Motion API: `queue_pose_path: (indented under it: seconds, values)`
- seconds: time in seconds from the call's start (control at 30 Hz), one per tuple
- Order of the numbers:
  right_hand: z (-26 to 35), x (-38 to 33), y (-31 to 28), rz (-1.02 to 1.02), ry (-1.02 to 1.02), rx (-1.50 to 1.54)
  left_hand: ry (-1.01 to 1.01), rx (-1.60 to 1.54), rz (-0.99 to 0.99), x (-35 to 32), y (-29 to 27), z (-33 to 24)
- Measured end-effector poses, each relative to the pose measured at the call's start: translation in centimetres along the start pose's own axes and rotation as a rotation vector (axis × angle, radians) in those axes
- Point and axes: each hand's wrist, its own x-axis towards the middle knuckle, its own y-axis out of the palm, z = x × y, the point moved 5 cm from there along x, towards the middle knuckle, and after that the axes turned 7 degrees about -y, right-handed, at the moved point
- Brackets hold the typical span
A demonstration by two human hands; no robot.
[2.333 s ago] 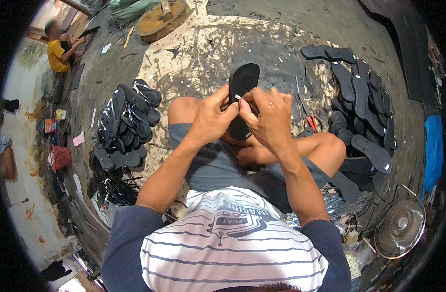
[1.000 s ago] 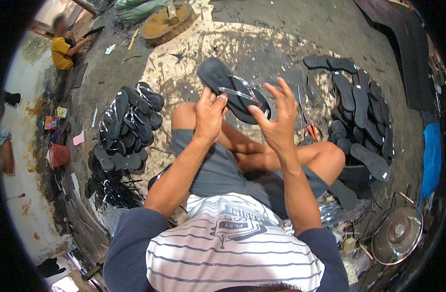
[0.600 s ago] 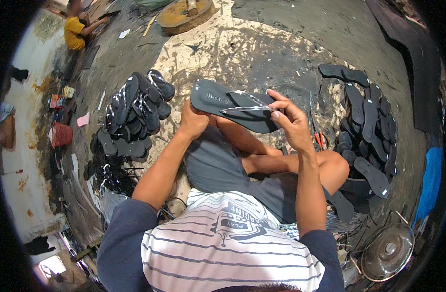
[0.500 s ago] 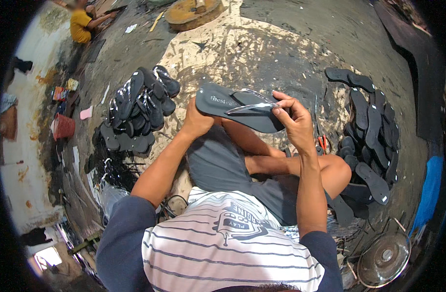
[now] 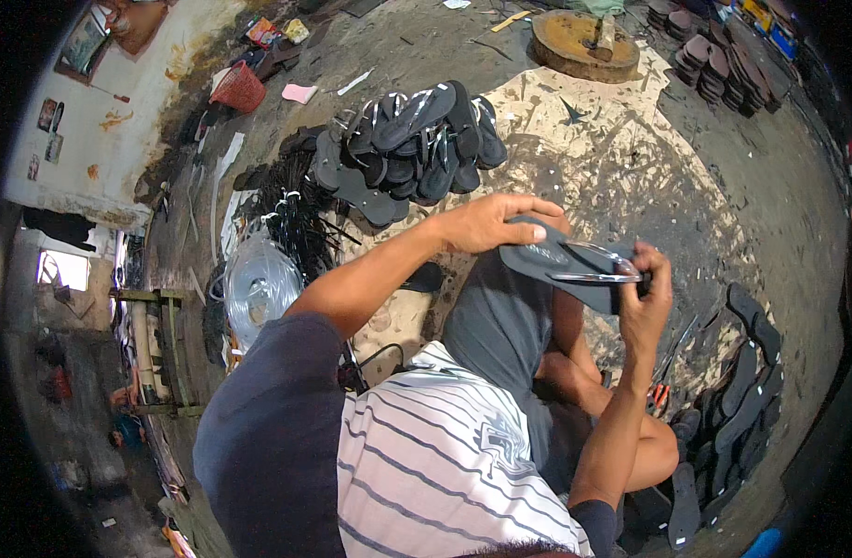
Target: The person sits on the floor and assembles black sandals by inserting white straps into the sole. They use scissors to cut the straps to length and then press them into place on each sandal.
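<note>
Above my lap I hold a black flip-flop (image 5: 536, 259) with shiny silver straps (image 5: 589, 277). My left hand (image 5: 496, 224) grips the heel end, its thumb on top of the sole and its fingers stretched along the far edge. At the other end my right hand (image 5: 645, 288) pinches the toe end beside the straps, its fingers bent. A heap of strapped black flip-flops (image 5: 417, 126) lies on the floor ahead to the left. Lower right, near my knee, lies a pile of black soles without straps (image 5: 740, 395).
A coil of clear tubing (image 5: 261, 288) and a bundle of black strips (image 5: 300, 219) lie left of me. Red-handled pliers (image 5: 661, 397) rest by my right knee. Farther off are a round wooden block (image 5: 575, 58), a red basket (image 5: 237, 87) and stacked soles (image 5: 724, 70).
My view has turned left, so the heap and the block sit farther right. My left thumb now lies on top of the heel. The flip-flop has tilted, and my right fingers have moved onto its toe end.
</note>
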Motion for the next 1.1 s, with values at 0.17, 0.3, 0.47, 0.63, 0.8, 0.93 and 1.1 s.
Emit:
queue_pose_path:
  seconds: [0.17,0.3,0.47,0.63,0.8,0.93,1.1]
  values:
    - [-2.1,-0.3,-2.5,-0.168,0.113,0.100,-0.135,-0.225,-0.799,-1.3,-16.1,2.4]
    - [-5.7,-5.5,-7.8,-0.326,0.208,0.153,-0.575,1.136,-1.046,-7.7,-34.5,12.2]
    - [-2.4,-15.2,-16.8,-0.758,0.386,-0.002,0.044,1.426,-0.916,-0.8,-28.2,7.5]
    - [-0.9,-31.4,-23.5,-1.355,0.421,-0.083,-0.310,0.228,0.147,11.6,-2.7,8.6]
    - [-2.2,-58.9,-18.4,-1.698,0.849,-0.461,-0.419,0.309,0.525,14.6,2.7,7.4]
    - [-2.9,-71.8,-11.2,-1.272,1.663,-0.571,-0.381,0.405,0.474,13.3,4.1,5.1]
    - [-4.6,-65.1,-12.1,-0.976,2.057,-0.711,-0.429,0.255,0.435,13.5,2.2,6.5]
